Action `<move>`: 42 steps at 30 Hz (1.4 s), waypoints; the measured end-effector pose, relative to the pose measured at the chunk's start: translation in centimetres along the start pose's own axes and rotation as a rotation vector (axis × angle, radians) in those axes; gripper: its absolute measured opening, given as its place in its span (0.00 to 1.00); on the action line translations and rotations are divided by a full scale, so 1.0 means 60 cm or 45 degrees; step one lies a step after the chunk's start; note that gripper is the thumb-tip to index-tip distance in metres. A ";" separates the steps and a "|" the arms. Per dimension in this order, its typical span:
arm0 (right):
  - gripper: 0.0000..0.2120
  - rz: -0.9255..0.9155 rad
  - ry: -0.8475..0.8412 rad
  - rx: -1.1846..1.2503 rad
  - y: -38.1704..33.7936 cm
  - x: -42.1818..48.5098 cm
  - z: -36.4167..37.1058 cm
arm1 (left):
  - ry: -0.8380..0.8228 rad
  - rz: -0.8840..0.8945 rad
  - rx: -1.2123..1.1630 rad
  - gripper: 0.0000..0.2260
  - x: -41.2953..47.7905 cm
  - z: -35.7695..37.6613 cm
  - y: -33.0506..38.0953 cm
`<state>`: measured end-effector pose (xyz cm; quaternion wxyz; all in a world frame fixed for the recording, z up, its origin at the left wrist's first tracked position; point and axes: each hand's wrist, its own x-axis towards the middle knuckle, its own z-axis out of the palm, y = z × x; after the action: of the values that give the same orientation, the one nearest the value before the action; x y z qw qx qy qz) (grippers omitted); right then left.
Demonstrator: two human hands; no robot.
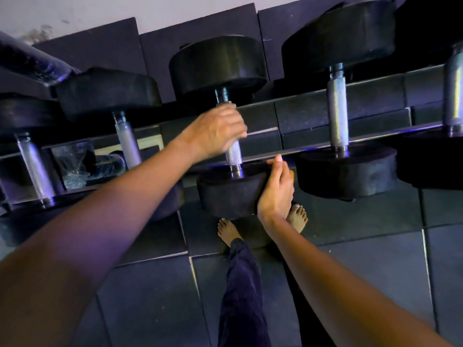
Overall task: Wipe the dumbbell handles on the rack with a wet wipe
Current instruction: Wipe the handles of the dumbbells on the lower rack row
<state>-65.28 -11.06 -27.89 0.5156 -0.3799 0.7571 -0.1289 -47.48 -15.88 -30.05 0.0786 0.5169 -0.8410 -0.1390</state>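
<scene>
**While the Middle Handle Was Gripped, the Others Lay Bare**

Although the rack [370, 84] ran the full width of the view with at least five dumbbells laid across its rails, only one was being worked. That was the middle dumbbell [230, 194], its near head overhanging the rack's front rail. The left hand [215, 131] was curled round the upper part of the middle handle [233, 152], leaving the knurled lower part bare. The right hand [275, 191] lay against the side of the near head, one finger reaching onto its upper edge, apparently bracing it. Whether its other fingers were curled on anything could not be told. No wet wipe showed; it was probably under the left palm, but that was hidden.

The job looked to be in mid-course, though nothing on the metal marked which handles were done. The right neighbour's handle [338, 111], the left neighbour's handle [127, 144] and the far-left handle [35, 169] had no hand on them.

Dark floor tiles [363, 266] spread below. Crumpled clear plastic [75, 161] sat behind the rack's left end. Bare feet [226, 230] stood under the front rail. The heavy heads close on either side probably left the wrist little room.
</scene>
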 end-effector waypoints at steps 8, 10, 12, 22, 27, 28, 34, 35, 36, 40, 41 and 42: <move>0.20 -0.005 -0.001 0.013 -0.002 0.000 -0.001 | 0.195 -0.051 0.039 0.11 -0.019 0.001 0.005; 0.19 -0.011 -0.009 0.012 -0.002 0.000 -0.001 | 0.188 -0.051 0.022 0.13 -0.049 0.019 0.028; 0.20 -0.018 -0.007 0.015 -0.002 0.000 -0.001 | 0.143 0.003 0.023 0.13 -0.076 0.021 0.037; 0.20 -0.031 -0.004 0.029 0.001 0.003 0.000 | 0.534 -0.997 -0.783 0.08 -0.078 0.025 0.100; 0.29 -0.084 0.039 0.000 0.007 0.005 0.008 | 0.946 -1.446 -1.149 0.09 -0.033 0.011 0.086; 0.30 -0.082 0.040 0.001 0.008 0.006 0.007 | 1.028 -1.511 -1.208 0.07 -0.031 0.012 0.082; 0.32 -0.085 0.040 0.024 0.006 0.005 0.007 | 0.626 -1.784 -1.708 0.09 -0.053 -0.002 0.103; 0.32 -0.086 0.042 0.028 0.006 0.005 0.007 | 0.625 -1.811 -1.744 0.08 -0.052 -0.004 0.102; 0.32 -0.085 0.042 0.030 0.007 0.005 0.008 | 0.689 -1.844 -1.765 0.08 -0.047 -0.007 0.097; 0.28 -0.065 0.037 0.080 0.010 0.007 0.007 | 1.136 -1.895 -2.132 0.08 -0.006 -0.002 0.064; 0.28 -0.065 0.037 0.084 0.010 0.008 0.007 | 1.107 -1.901 -2.176 0.07 -0.008 0.003 0.066; 0.29 -0.069 0.037 0.083 0.010 0.007 0.007 | 0.985 -1.901 -2.160 0.07 -0.019 0.002 0.072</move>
<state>-65.25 -10.85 -28.74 0.5129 -0.3814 0.7494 -0.1730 -50.65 -12.98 -28.78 0.5428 0.6688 0.1067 -0.4967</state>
